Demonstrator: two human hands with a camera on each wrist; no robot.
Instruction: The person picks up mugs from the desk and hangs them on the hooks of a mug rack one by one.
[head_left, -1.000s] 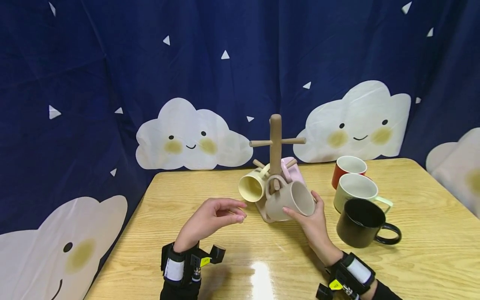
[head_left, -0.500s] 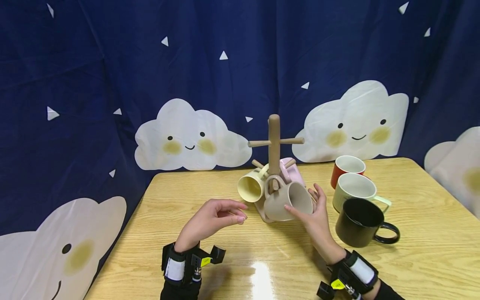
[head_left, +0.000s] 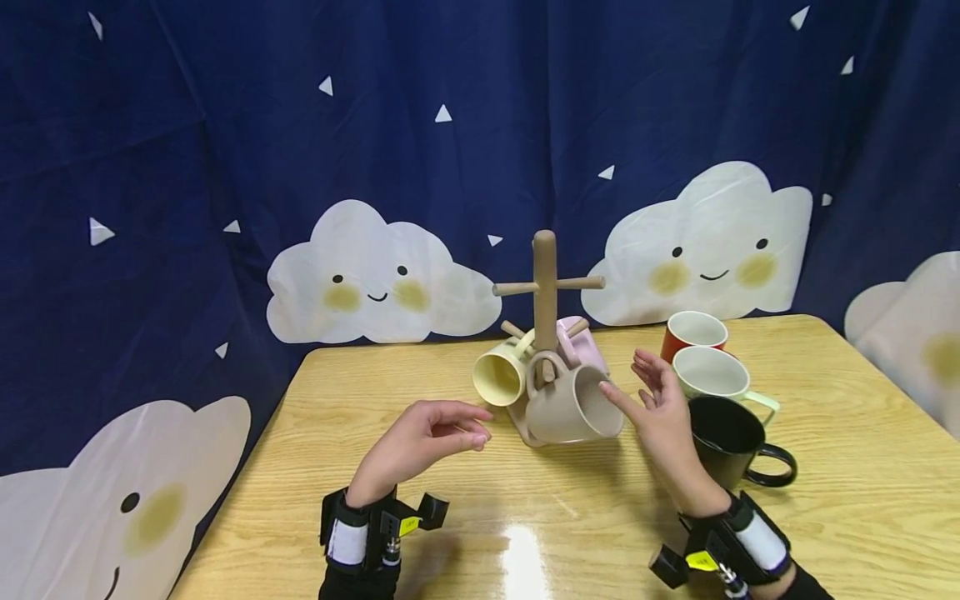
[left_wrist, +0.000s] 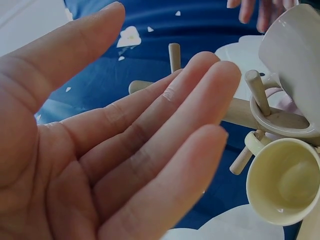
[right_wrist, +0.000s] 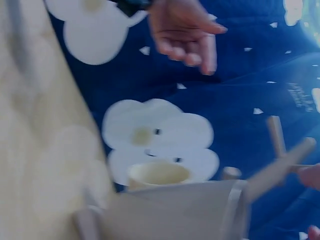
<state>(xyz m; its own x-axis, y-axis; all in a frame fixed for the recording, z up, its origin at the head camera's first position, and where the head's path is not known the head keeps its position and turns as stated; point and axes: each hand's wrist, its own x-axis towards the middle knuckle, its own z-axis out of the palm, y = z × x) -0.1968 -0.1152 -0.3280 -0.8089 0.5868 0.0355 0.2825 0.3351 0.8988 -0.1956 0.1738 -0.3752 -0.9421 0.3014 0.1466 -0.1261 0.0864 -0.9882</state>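
The beige mug (head_left: pixel 551 412) is hanging at the front of the rack (head_left: pixel 545 292), yellow mug (head_left: pixel 497 380) left, pink mug (head_left: pixel 588 351) behind: three apparently done! The right hand (head_left: pixel 667 425) is hovering right of the rack, fingers loosely spread, gripping nothing; the left hand (head_left: pixel 423 442), relaxed, empty, is hovering left. Rightward too, red mug (head_left: pixel 676 342), green mug (head_left: pixel 710 372) and black mug (head_left: pixel 727 437) are standing on the worktop (head_left: pixel 457 542), seemingly unhung.
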